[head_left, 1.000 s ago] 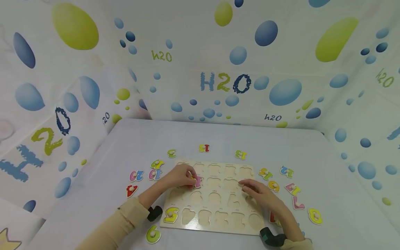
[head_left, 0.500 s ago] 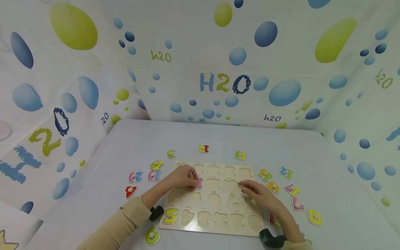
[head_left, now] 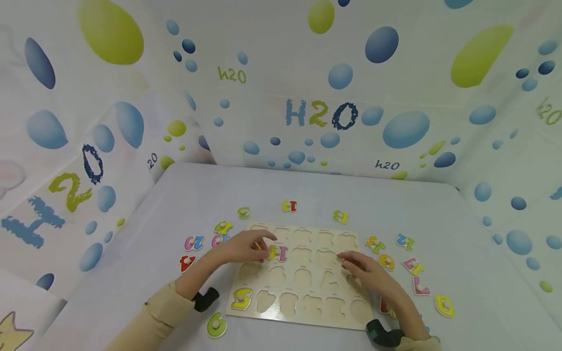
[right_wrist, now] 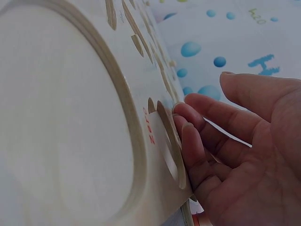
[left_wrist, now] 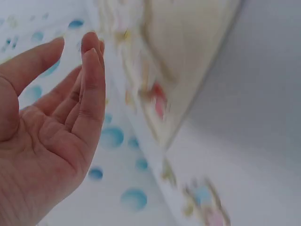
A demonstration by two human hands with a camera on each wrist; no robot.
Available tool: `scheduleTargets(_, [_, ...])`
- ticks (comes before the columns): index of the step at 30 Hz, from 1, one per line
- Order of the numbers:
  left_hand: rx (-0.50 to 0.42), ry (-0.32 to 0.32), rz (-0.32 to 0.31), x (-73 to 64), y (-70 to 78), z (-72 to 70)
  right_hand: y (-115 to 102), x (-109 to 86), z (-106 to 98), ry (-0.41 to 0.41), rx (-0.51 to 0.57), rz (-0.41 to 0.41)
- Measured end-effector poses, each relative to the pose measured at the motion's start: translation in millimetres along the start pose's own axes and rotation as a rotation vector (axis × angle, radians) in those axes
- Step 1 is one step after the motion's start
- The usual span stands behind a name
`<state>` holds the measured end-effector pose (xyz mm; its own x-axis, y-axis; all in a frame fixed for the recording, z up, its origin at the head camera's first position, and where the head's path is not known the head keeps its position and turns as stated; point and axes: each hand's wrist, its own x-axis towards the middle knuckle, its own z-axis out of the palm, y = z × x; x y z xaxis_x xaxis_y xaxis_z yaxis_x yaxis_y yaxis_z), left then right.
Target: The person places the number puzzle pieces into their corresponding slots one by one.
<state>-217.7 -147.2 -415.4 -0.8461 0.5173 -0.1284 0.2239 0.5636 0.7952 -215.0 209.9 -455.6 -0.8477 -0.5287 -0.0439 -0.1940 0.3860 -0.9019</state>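
Note:
My left hand (head_left: 243, 247) hovers over the left part of the wooden number puzzle board (head_left: 307, 287), thumb and fingers apart and holding nothing. In the left wrist view the left hand (left_wrist: 51, 122) has its palm turned to the camera. Just right of its fingertips lies a pink-and-yellow number piece (head_left: 278, 254) with a knob, on the board's second row from the back. A yellow number 5 piece (head_left: 242, 299) sits in the front left recess. My right hand (head_left: 373, 278) is at the board's right side, its relaxed fingers (right_wrist: 193, 146) beside the board surface near a recess.
Loose number pieces surround the board: a red 4 (head_left: 187, 263), a pink-and-blue 20 (head_left: 194, 243) and a green piece (head_left: 216, 325) on the left. A pink 7 (head_left: 420, 286) and a yellow 0 (head_left: 445, 305) lie right. Printed cloth walls rise behind the white table (head_left: 351, 195).
My left hand has let go of the pink-and-yellow number piece and drawn slightly left, its fingers parting. The right hand has stayed by the board. The head view has shifted a little.

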Motion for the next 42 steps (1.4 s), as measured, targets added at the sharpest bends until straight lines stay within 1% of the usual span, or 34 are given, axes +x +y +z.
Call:
scheduleTargets(2, [-0.010, 0.038, -0.008, -17.7, -4.7, -15.2, 1, 0.5, 0, -0.002, -0.003, -0.005])
scheduleTargets(4, [-0.014, 0.095, -0.030, -37.4, -12.5, -31.3, 1, 1.0, 0, -0.002, -0.006, -0.015])
scheduleTargets(6, [-0.002, 0.154, -0.074, -57.8, -23.1, -45.9, 2, 1.2, 0, -0.005, -0.012, -0.025])
scheduleTargets(8, [0.006, 0.199, -0.122, -77.1, -35.3, -56.6, 2, 1.2, -1, -0.005, -0.006, -0.025])
scheduleTargets(10, [0.002, 0.225, -0.180, -93.9, -46.4, -62.9, 3, 0.9, -1, -0.006, -0.005, -0.016])
scheduleTargets(12, [-0.013, 0.230, -0.228, -107.9, -56.2, -65.4, 3, 0.7, 0, -0.005, -0.001, -0.002])
scheduleTargets(15, [-0.052, 0.219, -0.275, -120.1, -68.2, -65.1, 4, 0.7, 0, -0.002, -0.004, 0.008])
scheduleTargets(19, [-0.121, 0.201, -0.315, -126.3, -80.5, -61.5, 4, -0.1, 0, -0.001, -0.001, 0.003])
scheduleTargets(23, [-0.175, 0.214, -0.334, -126.3, -85.9, -57.3, 5, -0.2, 0, -0.003, 0.001, 0.001])
scheduleTargets(27, [-0.170, 0.253, -0.355, -126.1, -86.0, -54.1, 4, 0.0, 0, -0.009, 0.006, 0.007])
scheduleTargets(33, [-0.170, 0.266, -0.356, -123.3, -86.2, -52.4, 4, -1.4, 0, -0.010, 0.021, 0.019])
scheduleTargets(36, [-0.151, 0.265, -0.354, -120.7, -84.8, -52.6, 4, -1.5, 0, 0.000, 0.022, 0.028])
scheduleTargets(40, [-0.095, 0.281, -0.363, -117.2, -80.3, -52.3, 4, -1.0, 0, 0.002, 0.025, 0.021])
scheduleTargets(42, [-0.067, 0.295, -0.357, -115.0, -77.1, -50.4, 4, -1.0, 0, -0.002, 0.027, 0.020])
